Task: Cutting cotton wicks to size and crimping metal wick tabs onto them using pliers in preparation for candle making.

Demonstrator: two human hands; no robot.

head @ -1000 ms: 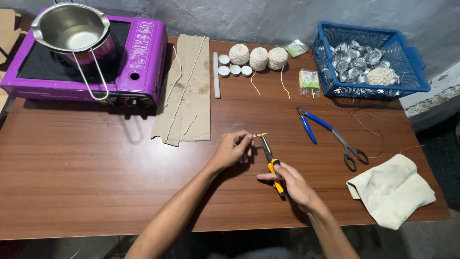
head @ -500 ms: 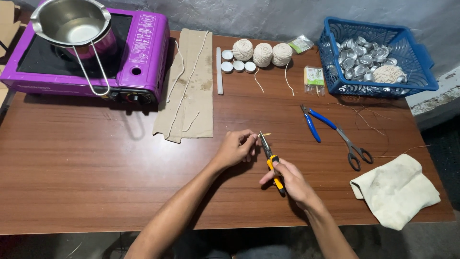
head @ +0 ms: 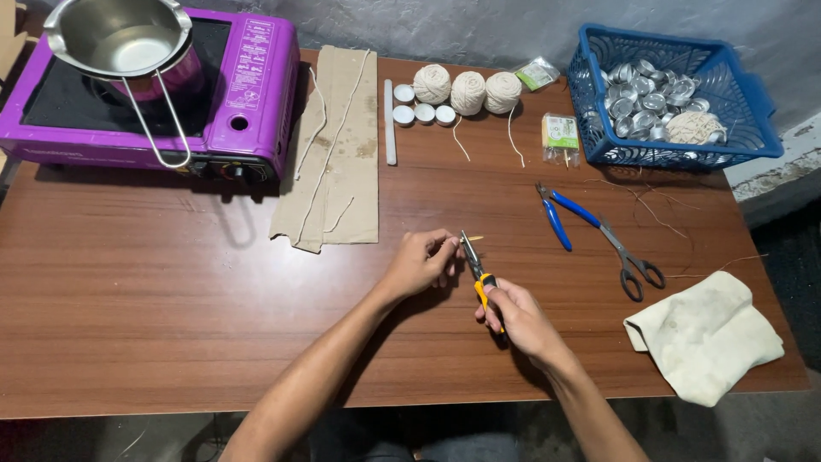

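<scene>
the right hand [head: 520, 316] is closed around the yellow handles of a pair of small pliers [head: 475, 267], whose dark nose points away from the person. the left hand [head: 421, 261] sits just left of that nose, its fingertips pinched together on a short pale bit of wick [head: 473, 239]. the wick sticks out to the right across the tip of the pliers; whether the nose actually bites it is too small to tell. the two hands are close but not touching, both low over the brown wooden table [head: 154, 299].

taking the pliers as the landmark: to their right lie blue-handled pliers [head: 554, 217] and a pair of scissors [head: 614, 245], and further right, toward the near edge, a crumpled cream cloth [head: 705, 335]. beyond them to the left lies a strip of cardboard [head: 338, 154] with lengths of string on it. straight beyond stand three balls of twine [head: 468, 91] and a few small white cups [head: 423, 113]. far beyond to the right is a blue plastic basket [head: 753, 120] of small metal cups, far beyond to the left a purple portable stove [head: 248, 103] carrying a steel pot [head: 120, 38].
</scene>
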